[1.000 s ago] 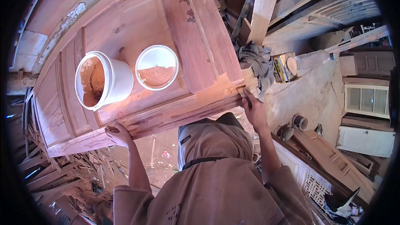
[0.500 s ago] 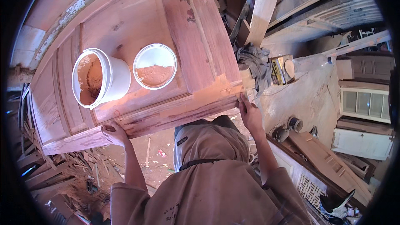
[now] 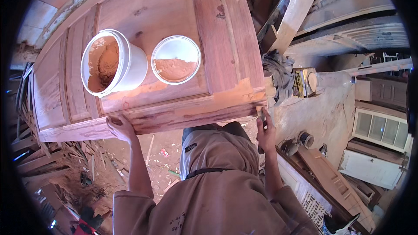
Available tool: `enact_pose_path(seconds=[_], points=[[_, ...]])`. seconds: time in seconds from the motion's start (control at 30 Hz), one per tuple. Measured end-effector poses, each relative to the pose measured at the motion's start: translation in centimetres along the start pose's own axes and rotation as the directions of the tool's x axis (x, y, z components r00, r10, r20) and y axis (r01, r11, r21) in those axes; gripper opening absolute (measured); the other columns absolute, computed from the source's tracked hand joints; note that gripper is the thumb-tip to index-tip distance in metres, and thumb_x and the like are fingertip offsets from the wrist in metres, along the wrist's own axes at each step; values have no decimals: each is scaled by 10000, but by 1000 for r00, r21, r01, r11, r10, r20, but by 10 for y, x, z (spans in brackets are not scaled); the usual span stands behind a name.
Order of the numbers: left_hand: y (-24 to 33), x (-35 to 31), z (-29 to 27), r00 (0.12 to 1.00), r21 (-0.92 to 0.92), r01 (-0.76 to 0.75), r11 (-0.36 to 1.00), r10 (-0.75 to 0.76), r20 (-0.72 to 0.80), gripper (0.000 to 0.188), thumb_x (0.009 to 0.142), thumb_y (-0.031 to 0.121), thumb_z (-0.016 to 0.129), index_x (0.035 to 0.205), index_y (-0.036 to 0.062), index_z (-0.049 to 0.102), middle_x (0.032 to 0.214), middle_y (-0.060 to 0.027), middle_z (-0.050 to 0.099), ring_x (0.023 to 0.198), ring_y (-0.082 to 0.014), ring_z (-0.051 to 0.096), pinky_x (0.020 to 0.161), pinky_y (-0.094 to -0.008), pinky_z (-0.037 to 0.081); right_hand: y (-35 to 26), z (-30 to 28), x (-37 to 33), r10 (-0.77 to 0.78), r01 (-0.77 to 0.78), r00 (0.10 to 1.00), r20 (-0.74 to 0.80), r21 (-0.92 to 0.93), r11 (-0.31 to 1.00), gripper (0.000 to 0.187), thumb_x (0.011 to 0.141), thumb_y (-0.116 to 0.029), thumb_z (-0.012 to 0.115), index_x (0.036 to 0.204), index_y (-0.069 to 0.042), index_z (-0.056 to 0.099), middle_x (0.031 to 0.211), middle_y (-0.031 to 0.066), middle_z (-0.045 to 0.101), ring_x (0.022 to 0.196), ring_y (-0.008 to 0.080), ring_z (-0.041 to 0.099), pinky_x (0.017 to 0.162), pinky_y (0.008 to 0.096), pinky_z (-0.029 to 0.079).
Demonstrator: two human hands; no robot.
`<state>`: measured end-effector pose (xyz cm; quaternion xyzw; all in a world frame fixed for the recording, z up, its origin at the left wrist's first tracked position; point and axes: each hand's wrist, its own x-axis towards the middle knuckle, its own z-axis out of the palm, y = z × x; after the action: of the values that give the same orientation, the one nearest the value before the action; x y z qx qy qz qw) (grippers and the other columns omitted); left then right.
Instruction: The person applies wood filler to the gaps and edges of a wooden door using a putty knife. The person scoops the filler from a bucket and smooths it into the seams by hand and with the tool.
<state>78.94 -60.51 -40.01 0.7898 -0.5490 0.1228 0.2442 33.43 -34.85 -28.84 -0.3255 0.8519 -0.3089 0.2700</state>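
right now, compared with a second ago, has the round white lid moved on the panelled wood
No: the lid lies in the same place on the panelled wood, just left of the wide board; they shifted together in view.

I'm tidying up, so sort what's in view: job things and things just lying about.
In the job:
wooden panel door, left hand at its edge
slim tool, in right hand
white bucket of orange paste
white lid with orange paste

Seemingly lying about:
grey cloth
clear plastic bottle
wood scraps
white-framed paned window
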Motion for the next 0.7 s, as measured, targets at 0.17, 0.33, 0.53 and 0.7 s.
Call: enact_pose_path(seconds=[0.17,0.33,0.53,0.7], points=[[2,0,1,994,-52,89,995,-85,71,549,905,412,636,1270,12,547,1288,-158,575,1191,-331,538,995,-457,416,2,-11,14,-27,21,999,-37,-149,989,427,972,-151,569,1384,-61,499,1036,279,655,884,433,667,757,440,524],[1,0,-1,997,-28,62,998,-61,40,551,901,399,648,1270,3,550,1286,-161,575,1202,-334,533,1010,-449,414,4,-15,26,-178,166,983,-47,-188,968,433,970,-170,578,1383,-63,506,953,265,662,812,411,663,724,453,518],[3,1,-1,994,-63,99,993,-96,56,558,898,424,645,1272,19,561,1332,-138,560,1216,-324,531,1030,-449,403,5,-13,27,-219,205,975,-36,-237,950,426,968,-178,579,1371,-57,511,955,267,662,824,415,664,722,460,524],[-1,0,0,999,-24,38,999,-38,24,530,895,408,656,1243,16,574,1324,-142,563,1210,-325,532,1035,-455,390,10,-4,32,-178,166,984,-25,-257,952,436,964,-176,586,1384,-92,509,934,258,660,802,407,668,703,460,526]])
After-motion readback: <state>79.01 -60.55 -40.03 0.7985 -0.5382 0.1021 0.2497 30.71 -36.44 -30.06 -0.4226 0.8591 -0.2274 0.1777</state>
